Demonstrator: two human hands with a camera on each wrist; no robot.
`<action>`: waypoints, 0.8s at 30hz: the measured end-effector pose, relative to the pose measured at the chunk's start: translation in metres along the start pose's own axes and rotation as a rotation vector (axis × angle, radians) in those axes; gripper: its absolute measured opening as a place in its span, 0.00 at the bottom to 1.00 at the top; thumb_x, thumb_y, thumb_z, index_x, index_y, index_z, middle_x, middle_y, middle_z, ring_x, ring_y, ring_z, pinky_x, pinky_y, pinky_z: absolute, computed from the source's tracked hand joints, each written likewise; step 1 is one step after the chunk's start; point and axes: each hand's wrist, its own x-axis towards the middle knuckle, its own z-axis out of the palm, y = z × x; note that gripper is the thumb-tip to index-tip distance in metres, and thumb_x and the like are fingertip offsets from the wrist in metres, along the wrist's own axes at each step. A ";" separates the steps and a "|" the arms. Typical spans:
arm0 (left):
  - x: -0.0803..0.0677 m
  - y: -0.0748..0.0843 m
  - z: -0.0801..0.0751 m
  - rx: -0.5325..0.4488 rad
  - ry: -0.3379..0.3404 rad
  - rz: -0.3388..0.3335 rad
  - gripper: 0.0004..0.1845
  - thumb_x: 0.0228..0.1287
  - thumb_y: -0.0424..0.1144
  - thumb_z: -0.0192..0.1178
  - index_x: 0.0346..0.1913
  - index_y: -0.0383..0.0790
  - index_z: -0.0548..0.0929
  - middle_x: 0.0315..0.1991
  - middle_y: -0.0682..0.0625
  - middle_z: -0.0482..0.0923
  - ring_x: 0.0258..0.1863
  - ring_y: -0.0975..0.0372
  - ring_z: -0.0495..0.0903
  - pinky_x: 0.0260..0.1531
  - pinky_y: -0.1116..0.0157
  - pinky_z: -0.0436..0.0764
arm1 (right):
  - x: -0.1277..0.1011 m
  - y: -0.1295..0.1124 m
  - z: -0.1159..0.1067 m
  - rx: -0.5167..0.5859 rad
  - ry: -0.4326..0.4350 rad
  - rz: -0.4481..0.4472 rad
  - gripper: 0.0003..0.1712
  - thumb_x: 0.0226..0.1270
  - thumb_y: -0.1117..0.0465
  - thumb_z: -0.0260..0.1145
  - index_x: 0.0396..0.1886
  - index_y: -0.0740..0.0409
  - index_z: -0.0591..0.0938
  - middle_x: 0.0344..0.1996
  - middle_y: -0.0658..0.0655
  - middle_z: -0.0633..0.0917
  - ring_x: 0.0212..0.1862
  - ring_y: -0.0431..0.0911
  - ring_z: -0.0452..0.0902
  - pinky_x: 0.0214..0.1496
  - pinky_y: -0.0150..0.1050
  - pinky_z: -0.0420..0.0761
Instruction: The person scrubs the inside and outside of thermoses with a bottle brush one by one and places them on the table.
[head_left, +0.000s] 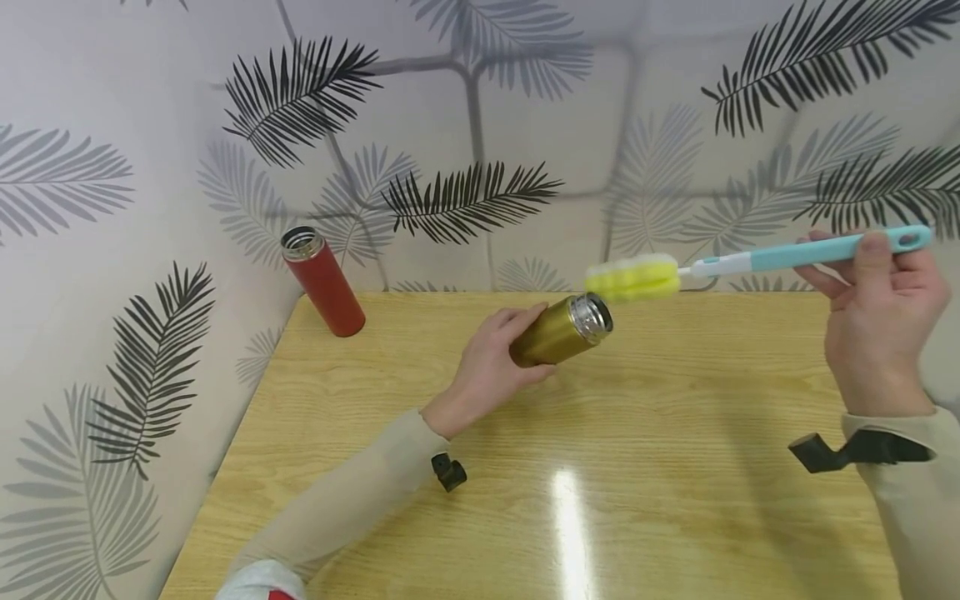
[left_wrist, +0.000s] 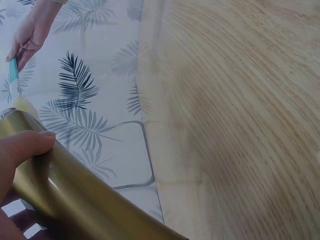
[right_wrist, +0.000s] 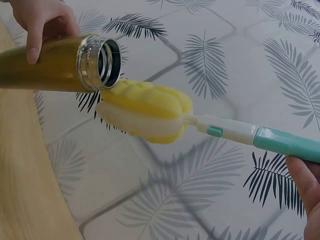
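My left hand (head_left: 491,362) grips a gold thermos bottle (head_left: 552,335), tilted with its open metal mouth (head_left: 591,317) toward the right. In the left wrist view the thumb lies along the gold bottle (left_wrist: 75,195). A bottle brush (head_left: 795,253) with a turquoise and white handle is held by my right hand (head_left: 885,321). Its yellow and white sponge head (right_wrist: 147,111) is outside the bottle, close by the mouth; whether they touch I cannot tell. Part of the right hand (right_wrist: 306,187) shows below the handle in the right wrist view.
A red thermos bottle (head_left: 326,283), uncapped, stands at the back left of the wooden table (head_left: 645,467). Behind the table runs a pale wall covering (head_left: 517,125) printed with dark and grey leaves. A black wrist mount (head_left: 862,450) sits on the right sleeve.
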 end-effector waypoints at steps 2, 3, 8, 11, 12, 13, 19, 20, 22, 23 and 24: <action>0.001 -0.001 0.000 -0.005 0.013 -0.007 0.45 0.56 0.45 0.81 0.76 0.47 0.72 0.63 0.44 0.77 0.60 0.52 0.78 0.59 0.51 0.79 | 0.000 -0.001 -0.001 -0.006 -0.002 0.001 0.12 0.76 0.66 0.63 0.45 0.75 0.79 0.42 0.70 0.88 0.48 0.54 0.89 0.46 0.43 0.86; 0.001 -0.001 -0.001 -0.004 0.018 -0.011 0.45 0.56 0.45 0.81 0.76 0.47 0.73 0.62 0.45 0.78 0.59 0.52 0.78 0.59 0.51 0.79 | 0.000 -0.001 -0.002 -0.003 -0.003 0.004 0.12 0.76 0.66 0.63 0.46 0.76 0.79 0.42 0.70 0.88 0.48 0.54 0.89 0.46 0.43 0.86; 0.004 -0.003 -0.002 -0.019 0.039 -0.021 0.45 0.55 0.45 0.81 0.76 0.47 0.73 0.62 0.45 0.78 0.59 0.52 0.78 0.59 0.51 0.79 | -0.001 -0.005 -0.004 -0.078 -0.007 0.020 0.15 0.76 0.63 0.64 0.47 0.76 0.80 0.43 0.68 0.89 0.48 0.52 0.89 0.46 0.41 0.85; 0.005 -0.004 -0.002 -0.026 0.047 -0.031 0.45 0.56 0.45 0.81 0.76 0.47 0.72 0.63 0.44 0.78 0.60 0.51 0.78 0.59 0.50 0.79 | -0.001 -0.006 -0.005 -0.106 -0.002 0.028 0.16 0.75 0.62 0.64 0.47 0.75 0.79 0.43 0.67 0.89 0.46 0.52 0.89 0.46 0.40 0.86; 0.005 -0.005 -0.002 -0.031 0.047 -0.036 0.45 0.56 0.45 0.81 0.76 0.47 0.72 0.63 0.44 0.78 0.60 0.51 0.78 0.60 0.50 0.79 | -0.001 -0.007 -0.005 -0.106 -0.004 0.030 0.16 0.75 0.62 0.65 0.47 0.75 0.79 0.42 0.67 0.89 0.46 0.52 0.89 0.45 0.40 0.86; 0.005 -0.005 -0.002 -0.036 0.047 -0.044 0.45 0.56 0.46 0.81 0.77 0.46 0.72 0.63 0.44 0.78 0.60 0.51 0.78 0.60 0.50 0.79 | -0.001 -0.007 -0.006 -0.099 -0.007 0.032 0.16 0.75 0.62 0.65 0.47 0.75 0.79 0.42 0.67 0.89 0.46 0.53 0.89 0.45 0.41 0.86; 0.007 -0.008 -0.004 -0.132 0.048 -0.104 0.45 0.57 0.46 0.80 0.76 0.44 0.72 0.62 0.45 0.79 0.57 0.52 0.79 0.57 0.51 0.79 | -0.002 -0.010 -0.009 0.011 -0.041 0.048 0.15 0.75 0.66 0.64 0.47 0.79 0.78 0.40 0.69 0.89 0.42 0.54 0.90 0.43 0.43 0.86; 0.008 -0.009 -0.004 -0.152 0.048 -0.112 0.45 0.57 0.46 0.80 0.76 0.44 0.72 0.63 0.45 0.79 0.58 0.52 0.79 0.58 0.51 0.80 | -0.002 -0.010 -0.010 0.030 -0.046 0.043 0.15 0.75 0.66 0.64 0.47 0.80 0.77 0.40 0.70 0.89 0.42 0.55 0.90 0.43 0.44 0.87; 0.010 -0.011 -0.004 -0.189 0.041 -0.126 0.45 0.57 0.46 0.80 0.76 0.45 0.72 0.65 0.46 0.79 0.59 0.53 0.79 0.58 0.52 0.80 | -0.003 -0.011 -0.011 0.055 -0.058 0.037 0.16 0.76 0.67 0.63 0.49 0.82 0.77 0.40 0.70 0.89 0.40 0.55 0.90 0.43 0.43 0.87; 0.010 -0.012 -0.004 -0.210 0.034 -0.136 0.45 0.57 0.46 0.80 0.77 0.46 0.72 0.65 0.47 0.78 0.59 0.53 0.79 0.59 0.52 0.80 | -0.003 -0.011 -0.012 0.048 -0.062 0.028 0.16 0.76 0.67 0.62 0.49 0.82 0.77 0.40 0.70 0.89 0.39 0.54 0.90 0.44 0.41 0.88; 0.010 -0.013 -0.004 -0.236 0.023 -0.148 0.45 0.56 0.47 0.80 0.77 0.47 0.72 0.66 0.48 0.78 0.60 0.54 0.79 0.59 0.53 0.80 | -0.004 -0.011 -0.013 0.045 -0.062 0.024 0.16 0.76 0.68 0.62 0.50 0.82 0.77 0.40 0.70 0.89 0.39 0.53 0.90 0.44 0.40 0.88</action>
